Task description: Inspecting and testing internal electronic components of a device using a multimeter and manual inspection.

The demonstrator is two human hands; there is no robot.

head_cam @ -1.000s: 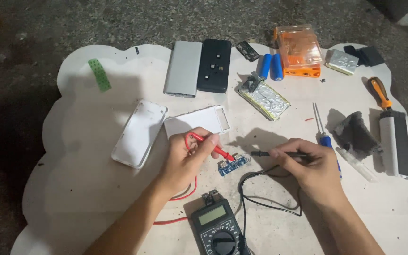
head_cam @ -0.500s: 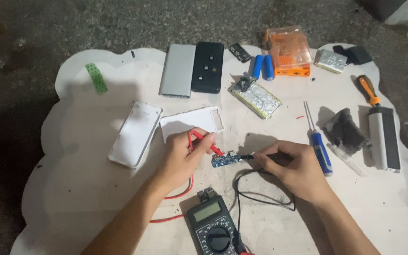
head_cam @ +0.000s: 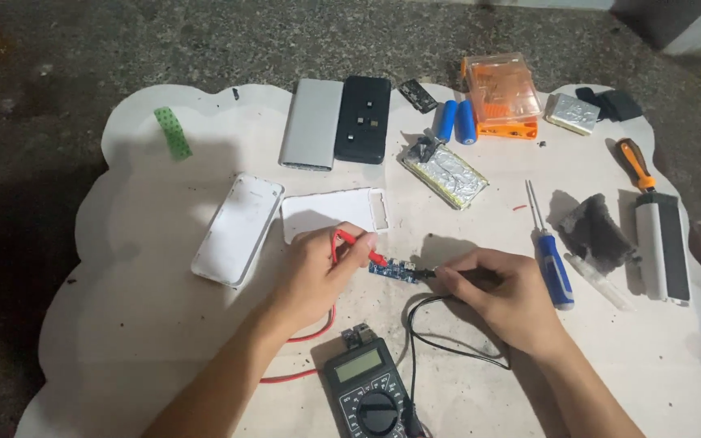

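Observation:
My left hand (head_cam: 316, 272) pinches a red multimeter probe (head_cam: 363, 246), its tip resting on the left end of a small blue circuit board (head_cam: 392, 271) on the white board (head_cam: 164, 324). My right hand (head_cam: 503, 294) grips a black probe (head_cam: 425, 275), whose tip touches the right end of that circuit board. Red and black leads run down to a black multimeter (head_cam: 367, 392) at the near edge, between my forearms.
A white case shell (head_cam: 238, 229) and a white frame (head_cam: 336, 214) lie left of my hands. Farther back are a silver power bank (head_cam: 311, 123), a black case (head_cam: 362, 118), a foil battery pack (head_cam: 445, 174), blue cells (head_cam: 456, 120) and an orange box (head_cam: 502, 94). Screwdrivers (head_cam: 552, 259) lie right.
The view shifted a little. Both probe tips have closed in onto the blue circuit board; the black probe now touches its right end.

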